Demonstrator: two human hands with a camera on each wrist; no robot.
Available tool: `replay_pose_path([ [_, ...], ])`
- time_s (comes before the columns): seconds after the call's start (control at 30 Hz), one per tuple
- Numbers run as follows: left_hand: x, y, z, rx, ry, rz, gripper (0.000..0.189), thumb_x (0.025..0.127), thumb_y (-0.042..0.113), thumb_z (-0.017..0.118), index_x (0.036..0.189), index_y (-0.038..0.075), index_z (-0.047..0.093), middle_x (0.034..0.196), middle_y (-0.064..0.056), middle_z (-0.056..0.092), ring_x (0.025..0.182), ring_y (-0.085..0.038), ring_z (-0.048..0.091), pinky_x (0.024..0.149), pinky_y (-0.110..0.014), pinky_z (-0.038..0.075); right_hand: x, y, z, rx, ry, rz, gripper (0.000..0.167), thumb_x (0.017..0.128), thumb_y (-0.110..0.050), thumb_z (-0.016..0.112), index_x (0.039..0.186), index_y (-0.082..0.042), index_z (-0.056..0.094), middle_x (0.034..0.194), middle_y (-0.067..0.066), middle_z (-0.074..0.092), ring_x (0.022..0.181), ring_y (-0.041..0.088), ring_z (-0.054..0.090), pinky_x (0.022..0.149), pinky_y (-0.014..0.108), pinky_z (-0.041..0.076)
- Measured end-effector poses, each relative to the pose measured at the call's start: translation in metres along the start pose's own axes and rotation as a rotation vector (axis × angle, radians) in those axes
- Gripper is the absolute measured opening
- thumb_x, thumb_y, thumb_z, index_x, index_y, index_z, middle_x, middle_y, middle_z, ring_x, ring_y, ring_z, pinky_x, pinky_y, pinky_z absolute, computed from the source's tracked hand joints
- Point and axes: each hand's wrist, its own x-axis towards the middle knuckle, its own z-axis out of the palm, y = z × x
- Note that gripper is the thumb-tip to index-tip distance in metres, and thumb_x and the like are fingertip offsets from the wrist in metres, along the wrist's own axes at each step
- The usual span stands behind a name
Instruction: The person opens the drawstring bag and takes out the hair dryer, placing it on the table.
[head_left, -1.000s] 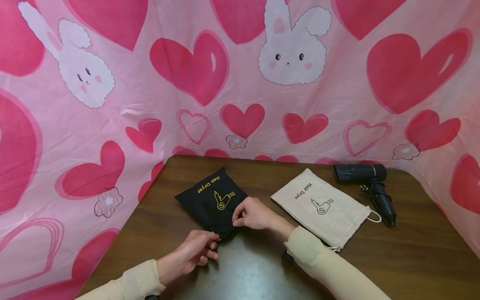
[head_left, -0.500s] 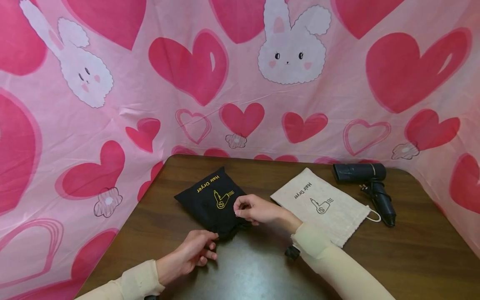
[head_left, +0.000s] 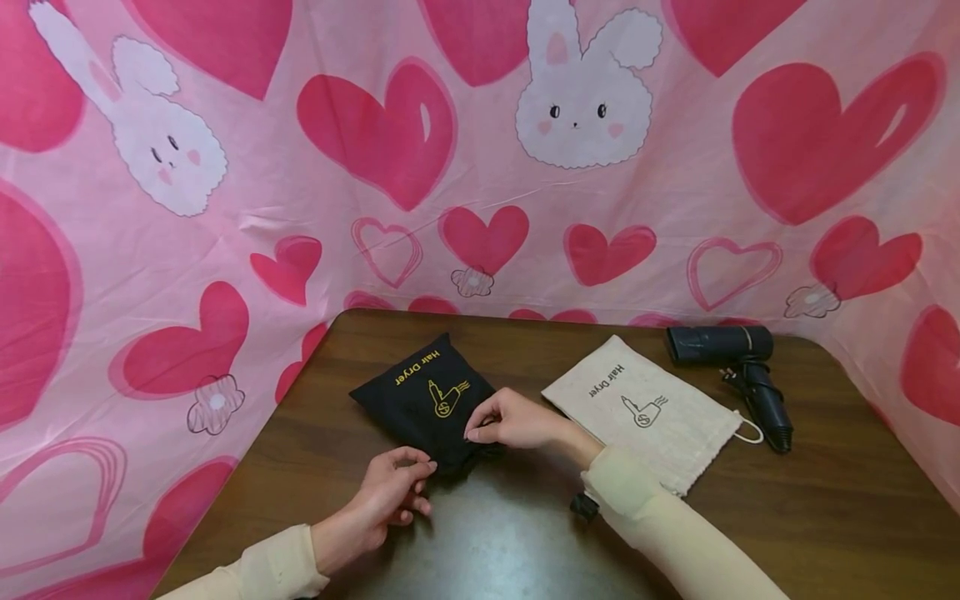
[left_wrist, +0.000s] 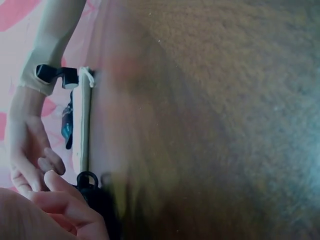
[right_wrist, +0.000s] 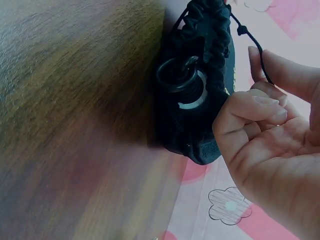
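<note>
A black drawstring bag, printed "Hair Dryer" in yellow, lies on the table with its gathered mouth toward me. Inside the mouth, in the right wrist view, a black ring and a white band show. With thumb and fingertips my right hand pinches the knotted black drawstring at the bag's right side. My left hand is at the left side of the mouth, thumb and index tips meeting right at the edge; what they pinch there is too small to make out.
A cream drawstring bag, also printed "Hair Dryer", lies flat to the right, partly behind my right forearm. Past it, a black hair dryer rests with its cord wrapped round the handle. A pink heart-patterned cloth stands behind the wooden table.
My right hand first shifted slightly right, off the bag's mouth, then moved back a little toward it. My left hand has risen slightly at the mouth. The bags and hair dryer stay put.
</note>
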Motion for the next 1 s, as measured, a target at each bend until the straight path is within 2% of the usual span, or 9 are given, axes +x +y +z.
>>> replay_pose_path([
  [0.13,-0.006,0.000,0.002,0.047,-0.016,-0.001,0.016,0.099,0.016,0.070,0.108,0.004,0.065,0.068,-0.003,0.053,0.051,-0.015,0.064,0.045,-0.023,0.042,-0.001,-0.001,0.001,0.018,0.007,0.016,0.012,0.103,-0.012,0.068,0.102,-0.005,0.079,0.083,0.002,0.067,0.056,0.011,0.047,0.053,0.026,0.041],
  [0.3,-0.017,0.003,0.008,0.101,-0.059,0.064,0.017,0.095,0.017,0.074,0.102,0.003,0.070,0.062,-0.001,0.056,0.047,-0.014,0.058,0.045,-0.025,0.042,-0.003,-0.002,-0.001,0.093,-0.013,0.067,0.017,0.106,-0.013,0.062,0.102,-0.002,0.075,0.074,0.004,0.056,0.046,0.012,0.037,0.046,0.026,0.038],
  [0.4,-0.023,0.006,0.012,0.119,-0.146,0.112,0.020,0.095,0.017,0.075,0.104,-0.001,0.074,0.063,-0.002,0.060,0.047,-0.013,0.056,0.045,-0.025,0.041,-0.004,-0.001,-0.002,0.117,-0.030,0.075,0.021,0.108,-0.015,0.060,0.101,0.001,0.072,0.076,0.006,0.055,0.045,0.012,0.037,0.046,0.027,0.039],
  [0.5,-0.027,0.008,0.014,0.151,-0.272,0.153,0.024,0.097,0.016,0.073,0.112,-0.003,0.075,0.063,-0.002,0.062,0.048,-0.012,0.056,0.045,-0.024,0.041,-0.005,0.001,-0.002,0.128,-0.045,0.072,0.023,0.108,-0.015,0.059,0.097,0.001,0.071,0.077,0.008,0.058,0.046,0.012,0.038,0.048,0.028,0.039],
  [0.57,-0.027,0.010,0.015,0.203,-0.315,0.192,0.024,0.098,0.016,0.073,0.113,-0.002,0.076,0.062,-0.002,0.061,0.047,-0.013,0.056,0.044,-0.024,0.041,-0.005,0.002,-0.003,0.140,-0.059,0.075,0.024,0.108,-0.015,0.059,0.095,0.002,0.070,0.076,0.009,0.057,0.046,0.012,0.038,0.049,0.028,0.039],
  [0.63,-0.025,0.010,0.014,0.278,-0.293,0.248,0.020,0.098,0.016,0.075,0.111,0.001,0.076,0.061,-0.005,0.061,0.046,-0.017,0.057,0.042,-0.025,0.041,-0.006,0.002,-0.004,0.155,-0.068,0.078,0.025,0.108,-0.015,0.059,0.094,0.004,0.068,0.074,0.011,0.057,0.046,0.012,0.038,0.049,0.028,0.039],
  [0.77,-0.014,0.010,0.008,0.413,-0.125,0.341,0.024,0.094,0.018,0.080,0.108,0.004,0.068,0.062,-0.008,0.063,0.047,-0.026,0.061,0.045,-0.029,0.043,-0.007,0.002,-0.004,0.156,-0.051,0.086,0.025,0.107,-0.017,0.061,0.094,0.002,0.069,0.070,0.008,0.054,0.046,0.012,0.038,0.048,0.029,0.038],
  [0.83,-0.008,0.009,0.005,0.452,-0.081,0.360,0.032,0.093,0.019,0.082,0.114,0.003,0.063,0.064,-0.011,0.065,0.048,-0.028,0.063,0.047,-0.030,0.044,-0.007,0.002,-0.004,0.147,-0.032,0.084,0.024,0.107,-0.019,0.063,0.096,0.000,0.071,0.069,0.004,0.052,0.046,0.012,0.038,0.048,0.028,0.038],
  [1.0,0.000,0.007,0.004,0.529,-0.141,0.372,0.038,0.094,0.021,0.080,0.124,0.001,0.066,0.062,-0.010,0.065,0.047,-0.024,0.063,0.050,-0.030,0.043,-0.007,0.001,-0.003,0.122,-0.004,0.073,0.020,0.105,-0.019,0.068,0.105,-0.001,0.075,0.072,0.008,0.056,0.045,0.013,0.037,0.048,0.026,0.038],
])
